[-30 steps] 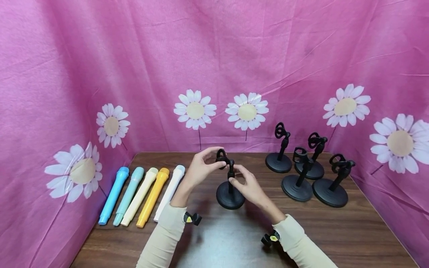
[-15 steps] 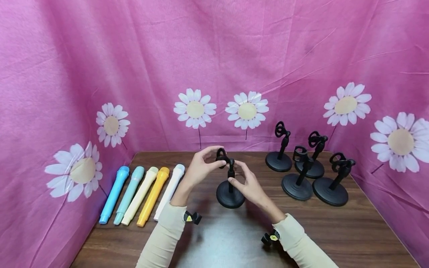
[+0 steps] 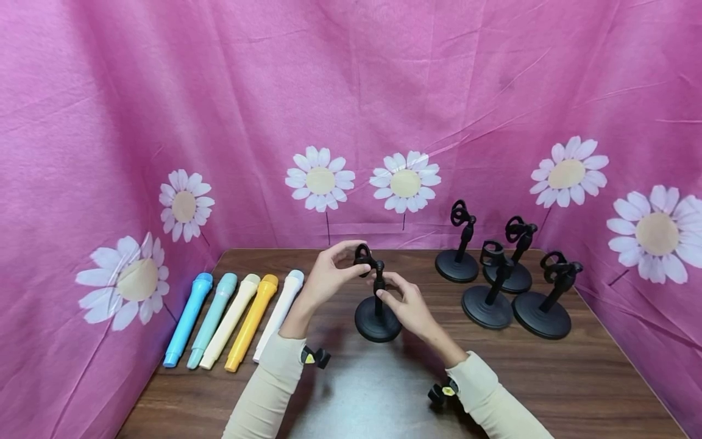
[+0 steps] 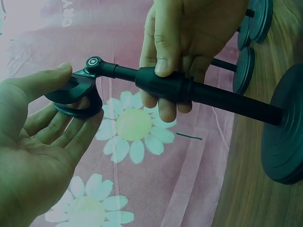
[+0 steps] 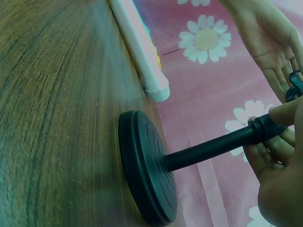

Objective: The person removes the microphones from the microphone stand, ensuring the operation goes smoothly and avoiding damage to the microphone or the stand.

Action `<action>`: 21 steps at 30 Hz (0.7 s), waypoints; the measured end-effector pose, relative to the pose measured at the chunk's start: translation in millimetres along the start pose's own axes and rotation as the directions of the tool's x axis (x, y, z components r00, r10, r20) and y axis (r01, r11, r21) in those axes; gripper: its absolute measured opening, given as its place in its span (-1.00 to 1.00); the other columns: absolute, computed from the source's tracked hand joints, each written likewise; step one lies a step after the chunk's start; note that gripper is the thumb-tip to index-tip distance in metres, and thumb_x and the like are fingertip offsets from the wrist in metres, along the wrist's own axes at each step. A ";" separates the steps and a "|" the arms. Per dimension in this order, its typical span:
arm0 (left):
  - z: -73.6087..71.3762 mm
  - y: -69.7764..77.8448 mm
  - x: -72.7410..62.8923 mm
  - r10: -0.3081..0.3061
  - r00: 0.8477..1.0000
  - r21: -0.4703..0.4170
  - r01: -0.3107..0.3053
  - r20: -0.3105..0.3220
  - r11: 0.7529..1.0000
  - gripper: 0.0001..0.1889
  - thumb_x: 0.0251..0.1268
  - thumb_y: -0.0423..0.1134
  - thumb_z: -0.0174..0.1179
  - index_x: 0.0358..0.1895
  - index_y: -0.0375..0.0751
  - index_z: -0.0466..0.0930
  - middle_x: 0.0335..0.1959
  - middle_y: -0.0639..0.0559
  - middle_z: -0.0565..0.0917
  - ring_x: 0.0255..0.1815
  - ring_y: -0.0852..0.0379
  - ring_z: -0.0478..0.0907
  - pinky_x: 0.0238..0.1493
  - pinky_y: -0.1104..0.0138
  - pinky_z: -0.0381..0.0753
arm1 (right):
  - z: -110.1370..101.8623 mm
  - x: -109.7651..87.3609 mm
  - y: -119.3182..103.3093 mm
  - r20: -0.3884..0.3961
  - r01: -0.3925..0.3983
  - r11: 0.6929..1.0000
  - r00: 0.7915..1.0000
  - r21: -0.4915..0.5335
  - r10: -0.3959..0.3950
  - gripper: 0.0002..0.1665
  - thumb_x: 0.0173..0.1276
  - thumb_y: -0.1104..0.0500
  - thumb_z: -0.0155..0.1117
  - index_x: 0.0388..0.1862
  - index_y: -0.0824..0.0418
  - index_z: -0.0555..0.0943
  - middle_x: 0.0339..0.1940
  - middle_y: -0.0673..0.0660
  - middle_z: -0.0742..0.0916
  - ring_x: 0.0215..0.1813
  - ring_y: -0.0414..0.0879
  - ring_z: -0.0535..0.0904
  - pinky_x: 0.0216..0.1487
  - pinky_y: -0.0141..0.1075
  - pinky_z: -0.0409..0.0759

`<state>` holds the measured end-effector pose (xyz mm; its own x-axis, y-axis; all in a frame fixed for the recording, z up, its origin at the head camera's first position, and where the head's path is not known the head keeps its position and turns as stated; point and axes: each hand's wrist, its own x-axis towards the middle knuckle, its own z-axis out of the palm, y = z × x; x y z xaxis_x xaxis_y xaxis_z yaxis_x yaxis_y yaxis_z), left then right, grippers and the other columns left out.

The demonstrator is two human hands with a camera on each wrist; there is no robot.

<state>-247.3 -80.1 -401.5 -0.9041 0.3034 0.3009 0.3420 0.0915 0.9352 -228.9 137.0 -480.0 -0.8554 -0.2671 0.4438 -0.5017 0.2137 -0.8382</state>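
A black desktop microphone stand (image 3: 378, 320) stands upright on its round base in the middle of the table. My left hand (image 3: 325, 274) holds the clip ring (image 4: 78, 101) at its top, thumb on one side and fingers on the other. Lower down, my right hand (image 3: 404, 303) pinches the thick collar (image 4: 163, 85) on the stand's pole between thumb and fingers. In the right wrist view the base (image 5: 147, 170) sits flat on the wood, and the clip is partly cut off at the frame's edge.
Several toy microphones lie in a row on the left: blue (image 3: 186, 320), teal (image 3: 212, 320), cream (image 3: 229, 321), yellow (image 3: 251, 323) and white (image 3: 280, 314). Several more black stands (image 3: 486, 306) are grouped at the right. A pink flowered cloth (image 3: 351, 91) surrounds the wooden table (image 3: 592, 384).
Both hands keep their places on the stand. My right hand's fingers have shifted very slightly at the collar; everything else looks the same.
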 end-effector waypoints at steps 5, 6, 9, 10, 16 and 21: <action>2.0 -5.6 -1.9 -0.003 1.000 -0.022 0.003 0.006 1.000 -0.51 0.37 -0.33 0.46 0.34 -0.03 0.66 0.09 -0.14 0.76 0.11 0.01 0.77 0.14 0.26 0.76 | -0.2 -0.6 -0.4 -0.003 -0.013 1.000 1.000 0.004 0.013 -0.64 0.53 0.33 0.33 0.26 0.33 0.65 0.10 0.28 0.84 0.14 0.00 0.75 0.23 -0.41 0.63; 2.6 -7.9 -2.5 -0.001 1.000 -0.030 0.001 0.010 1.000 -0.51 0.37 -0.34 0.46 0.34 -0.05 0.66 0.09 -0.16 0.76 0.09 0.01 0.77 0.13 0.26 0.76 | -0.3 -0.7 -0.5 -0.006 -0.013 1.000 1.000 0.003 0.013 -0.65 0.53 0.33 0.33 0.25 0.32 0.65 0.10 0.27 0.84 0.14 -0.02 0.75 0.23 -0.42 0.63; 4.5 -13.9 -4.5 0.002 1.000 -0.046 -0.001 0.015 0.999 -0.52 0.38 -0.38 0.44 0.34 -0.11 0.65 0.09 -0.19 0.75 0.07 0.03 0.76 0.10 0.27 0.78 | -0.6 -0.7 0.1 -0.012 -0.014 1.000 1.000 -0.008 0.014 -0.66 0.53 0.32 0.34 0.24 0.30 0.66 0.08 0.24 0.84 0.12 -0.06 0.75 0.22 -0.41 0.63; 5.0 -15.6 -5.2 0.001 1.000 -0.050 0.000 0.014 0.999 -0.52 0.37 -0.39 0.44 0.34 -0.12 0.66 0.10 -0.20 0.75 0.07 0.04 0.76 0.08 0.27 0.79 | -0.6 -0.7 0.4 -0.013 -0.014 1.000 1.000 -0.013 0.014 -0.66 0.53 0.32 0.35 0.23 0.30 0.66 0.08 0.21 0.85 0.12 -0.07 0.75 0.22 -0.39 0.64; 6.4 -19.2 -7.4 -0.004 1.000 -0.052 0.004 -0.001 0.999 -0.53 0.37 -0.38 0.44 0.32 -0.07 0.67 0.13 -0.19 0.74 0.10 0.03 0.76 0.05 0.30 0.79 | -1.6 -1.2 -0.5 0.004 -0.040 0.999 0.999 -0.019 0.040 -0.62 0.53 0.36 0.30 0.28 0.34 0.64 0.12 0.22 0.83 0.14 0.00 0.75 0.23 -0.37 0.65; 5.8 -19.2 -7.6 -0.012 1.000 -0.052 0.012 0.003 0.999 -0.53 0.38 -0.36 0.45 0.32 -0.05 0.67 0.15 -0.19 0.73 0.13 -0.01 0.76 0.05 0.30 0.79 | -3.1 -1.1 -3.3 0.007 -0.061 0.998 0.998 -0.034 0.061 -0.56 0.52 0.43 0.20 0.33 0.28 0.64 0.17 0.26 0.82 0.17 0.14 0.76 0.24 -0.33 0.67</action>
<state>-245.5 -78.7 -422.8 -0.9074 0.3048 0.2893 0.3174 0.0462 0.9472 -226.7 139.4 -476.7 -0.8837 -0.2599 0.3893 -0.4525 0.2617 -0.8525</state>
